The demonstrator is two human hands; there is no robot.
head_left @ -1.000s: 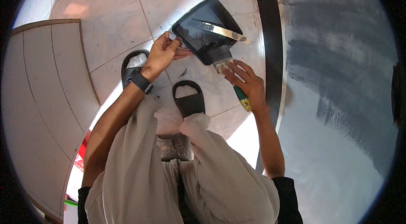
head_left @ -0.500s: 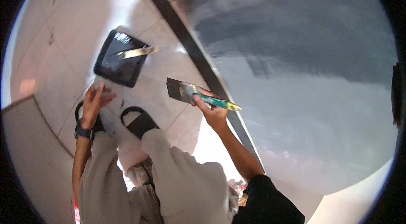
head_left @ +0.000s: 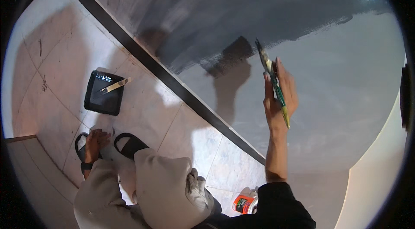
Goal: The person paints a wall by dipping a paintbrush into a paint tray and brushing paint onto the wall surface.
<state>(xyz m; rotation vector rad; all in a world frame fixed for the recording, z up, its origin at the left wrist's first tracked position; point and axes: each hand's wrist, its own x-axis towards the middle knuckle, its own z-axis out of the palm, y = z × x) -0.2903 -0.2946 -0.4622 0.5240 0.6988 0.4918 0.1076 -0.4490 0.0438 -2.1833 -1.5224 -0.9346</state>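
Note:
My right hand [head_left: 290, 95] grips a wide paintbrush [head_left: 282, 103] by its green handle with yellow end, dark bristles raised near the grey wall [head_left: 320, 82], close to the ragged border between dark and lighter paint; its shadow falls beside it. My left hand [head_left: 95, 142] is low by my left sandal and knee, fingers apart, holding nothing. Above it on the tiled floor sits a black tray [head_left: 89, 95] of dark paint with a flat wooden stick [head_left: 116, 85] lying across it.
A dark skirting strip [head_left: 173, 82] runs diagonally between floor and wall. An orange-labelled can [head_left: 240, 203] stands by my right hip. A pale panel [head_left: 32, 164] lies at lower left, and a white surface [head_left: 367, 186] borders the right. My sandals [head_left: 132, 144] rest on the tiles.
My right hand has lifted the brush away from the tray, rightward and up toward the wall. My left hand has left the tray and dropped lower. The view has swung toward the wall.

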